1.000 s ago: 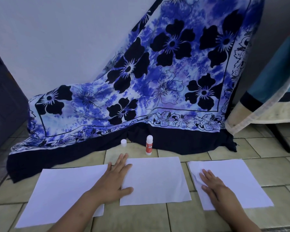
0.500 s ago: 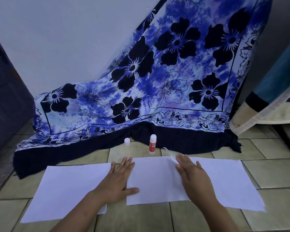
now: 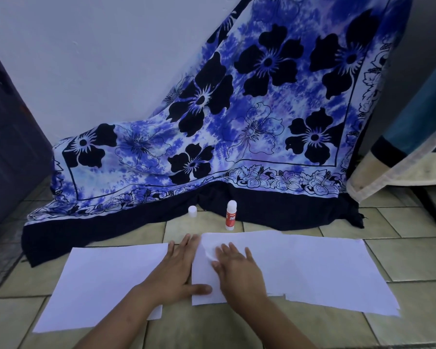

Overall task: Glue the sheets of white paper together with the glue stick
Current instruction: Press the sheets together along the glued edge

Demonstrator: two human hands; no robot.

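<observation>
White flat paper sheets lie on the beige tiled floor; left hand and right hand press them, fingers straight.

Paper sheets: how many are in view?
3. The left sheet lies partly under the left hand; the middle sheet beside it; the right sheet overlaps the middle one, under the right hand. More could be hidden beneath.

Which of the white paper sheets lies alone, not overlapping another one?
The leftmost sheet: a strip of tile separates it from the other two, which overlap beneath the right hand.
</observation>
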